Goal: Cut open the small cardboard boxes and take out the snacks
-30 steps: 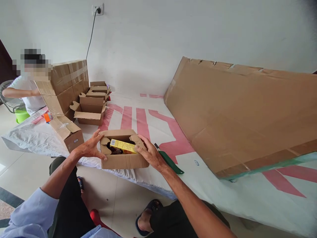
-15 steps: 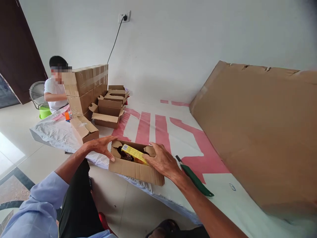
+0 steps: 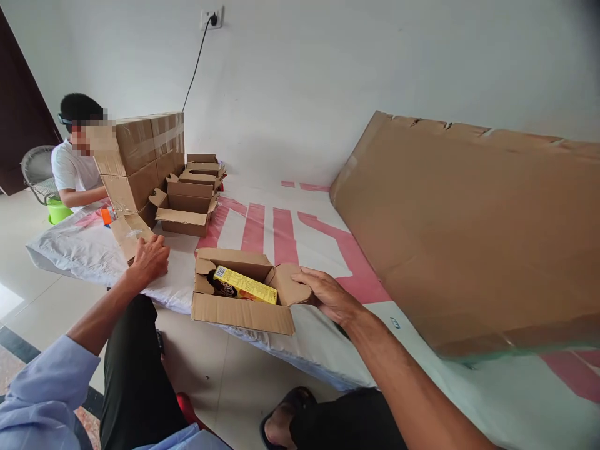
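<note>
An open cardboard box (image 3: 241,317) sits at the near edge of the covered table, its flaps spread outward. Inside it lies a yellow and dark brown printed carton (image 3: 248,287), slightly slanted. My right hand (image 3: 325,292) pinches the box's right end flap between thumb and fingers. Farther left, my left hand (image 3: 150,261) has its fingers curled over the near end of a closed, taped cardboard box (image 3: 129,231). That hand hides part of this box's end. The green-handled knife is mostly hidden behind my right hand and wrist.
Several open cardboard boxes (image 3: 185,215) stand in a row beside stacked, taped cartons (image 3: 135,147). A person in white (image 3: 75,165) sits behind the stack. A large cardboard sheet (image 3: 459,237) leans at the right. An orange object (image 3: 105,216) lies near the stack.
My left hand has left the open box and moved left to the closed box. My right hand has shifted from the carton to the right end flap, which is now folded outward. The view has turned right.
</note>
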`<state>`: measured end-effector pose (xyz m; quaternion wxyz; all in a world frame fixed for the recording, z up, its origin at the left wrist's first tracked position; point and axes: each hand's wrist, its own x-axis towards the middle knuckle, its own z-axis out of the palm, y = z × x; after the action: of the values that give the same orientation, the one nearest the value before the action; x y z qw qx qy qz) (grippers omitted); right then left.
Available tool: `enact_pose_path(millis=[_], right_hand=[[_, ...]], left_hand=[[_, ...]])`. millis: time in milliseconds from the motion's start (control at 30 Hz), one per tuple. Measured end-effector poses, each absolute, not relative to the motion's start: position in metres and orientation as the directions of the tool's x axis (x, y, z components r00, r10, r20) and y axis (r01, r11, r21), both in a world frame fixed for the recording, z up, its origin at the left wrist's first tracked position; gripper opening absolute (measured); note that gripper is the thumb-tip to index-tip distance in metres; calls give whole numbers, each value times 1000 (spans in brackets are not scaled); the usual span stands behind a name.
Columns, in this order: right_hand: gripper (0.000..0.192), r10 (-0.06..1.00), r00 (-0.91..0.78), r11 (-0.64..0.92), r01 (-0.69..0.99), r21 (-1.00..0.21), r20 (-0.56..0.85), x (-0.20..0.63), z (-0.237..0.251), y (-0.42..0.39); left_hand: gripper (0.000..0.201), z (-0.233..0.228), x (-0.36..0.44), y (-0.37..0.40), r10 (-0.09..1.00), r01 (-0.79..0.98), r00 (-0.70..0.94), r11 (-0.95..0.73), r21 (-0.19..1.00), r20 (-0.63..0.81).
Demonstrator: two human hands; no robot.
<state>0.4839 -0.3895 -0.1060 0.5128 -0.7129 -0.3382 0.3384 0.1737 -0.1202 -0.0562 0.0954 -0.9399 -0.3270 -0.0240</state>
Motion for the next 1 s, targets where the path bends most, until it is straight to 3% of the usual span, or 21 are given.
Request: enact_pose_path(millis=[67, 133, 233, 300, 333, 400, 467, 667, 767, 833, 900, 1000], right_hand=[[35, 813, 545, -304, 103, -947, -202, 490, -109, -394], [42, 775, 617, -344, 232, -910, -136, 492, -108, -395], [43, 713, 660, -324, 609, -724, 236, 482, -98, -390], [33, 764, 482, -237, 828, -508, 428, 467, -87, -384], [28, 819, 364, -177, 895, -409, 443, 458, -80, -380], [18, 918, 180, -92, 963, -254, 352, 440, -68, -372], [13, 972, 113, -87, 988, -131, 207, 426, -57, -364], [24, 973, 192, -183, 980, 78, -131, 410, -39, -347], [21, 965, 189, -182, 982, 57, -181, 412, -36, -343], [15, 970, 201, -209, 977, -50, -135, 420, -37, -346], [17, 966, 252, -257, 929, -267, -51, 432, -40, -354], [30, 933, 360, -256, 712, -654, 27, 452, -43, -371]], left_hand=[[22, -54, 167, -122, 623, 633, 774, -755, -171, 115], [25, -56, 166, -128, 597, 614, 787, -783, -102, 156], [33, -65, 175, -143, 464, 427, 847, -884, 190, 257], [44, -75, 185, -155, 372, 245, 882, -886, 395, 288], [54, -79, 190, -159, 340, 183, 897, -867, 463, 281], [81, -86, 198, -167, 307, 140, 920, -836, 530, 242], [103, -91, 202, -170, 306, 150, 930, -821, 550, 204], [125, -98, 202, -170, 343, 171, 921, -784, 597, 186], [128, -99, 202, -172, 357, 163, 913, -762, 627, 196], [129, -98, 202, -173, 358, 149, 911, -749, 646, 206], [131, -97, 202, -174, 361, 137, 909, -731, 668, 208], [136, -97, 203, -173, 404, 142, 892, -678, 721, 204]])
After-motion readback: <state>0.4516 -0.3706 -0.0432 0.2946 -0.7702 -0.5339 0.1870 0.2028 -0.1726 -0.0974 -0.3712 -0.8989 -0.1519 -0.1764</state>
